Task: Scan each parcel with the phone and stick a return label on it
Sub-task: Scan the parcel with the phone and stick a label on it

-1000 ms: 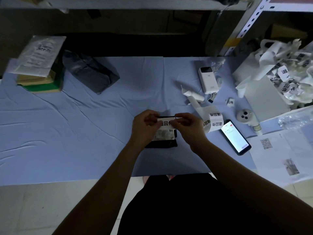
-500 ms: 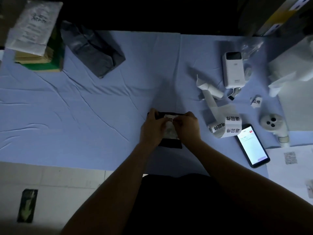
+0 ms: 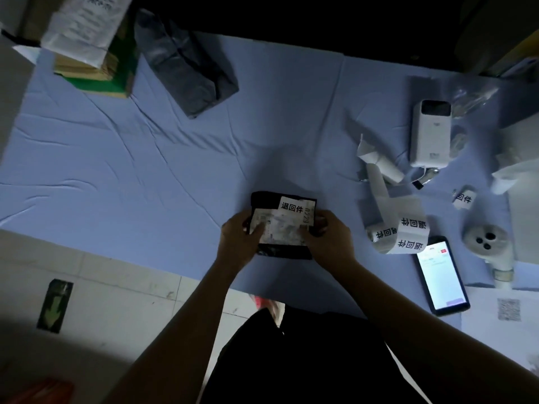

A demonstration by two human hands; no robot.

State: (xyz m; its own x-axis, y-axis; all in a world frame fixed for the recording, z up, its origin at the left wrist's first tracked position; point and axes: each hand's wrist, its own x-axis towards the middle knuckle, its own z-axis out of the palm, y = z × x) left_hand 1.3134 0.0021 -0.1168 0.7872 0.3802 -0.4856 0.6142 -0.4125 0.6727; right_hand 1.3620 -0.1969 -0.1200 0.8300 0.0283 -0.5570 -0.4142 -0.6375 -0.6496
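- left grip (image 3: 240,240) and right grip (image 3: 326,239) both clamped on the small black parcel (image 3: 264,201), one per side edge, thumbs on top; probably pinning it flat on the bench (image 3: 145,170) so the sticker beds down
- return label (image 3: 291,207) on the parcel's far end, just beyond both grips, overlapping the white shipping slip (image 3: 280,231); looks stuck, sticking step about done
- phone (image 3: 442,275) screen-up and lit, right of right grip, apart; handy for the next scan
- label roll (image 3: 399,231) between right grip and phone, tail unrolled, ready to peel
- counts: 2 grips, 1 parcel held, 1 label on it, 1 phone, 1 roll, 1 loose label (image 3: 463,196) further right of right grip, 1 grey bag parcel (image 3: 186,74) far beyond left grip, 1 stack (image 3: 87,45) left of that, pieces uncountable
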